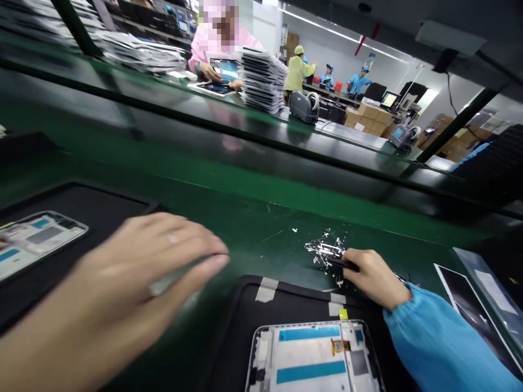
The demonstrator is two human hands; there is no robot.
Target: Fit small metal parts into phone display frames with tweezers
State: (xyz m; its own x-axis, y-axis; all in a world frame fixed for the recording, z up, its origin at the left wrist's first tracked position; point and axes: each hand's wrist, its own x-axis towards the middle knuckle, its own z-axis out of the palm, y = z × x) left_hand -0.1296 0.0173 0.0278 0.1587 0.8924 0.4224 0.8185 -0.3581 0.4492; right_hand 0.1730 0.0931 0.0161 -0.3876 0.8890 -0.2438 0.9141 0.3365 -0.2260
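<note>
My right hand, in a blue sleeve, grips slim black tweezers. Their tips reach into a loose pile of small silver and black parts on the green bench. At the left, my left hand hovers over the bench with its fingers stretched out and thumb close beneath them, slightly blurred; nothing shows in it. Between and below the hands lies a tablet frame, its inside facing up, with blue strips and a small orange flex cable. It rests on a black mat with pieces of tape along its edge.
Another tablet frame lies on a black tray at left. A dark flat panel is at right. A green rail crosses ahead. Beyond it, a person in pink handles a tablet beside a tall stack and a tape dispenser.
</note>
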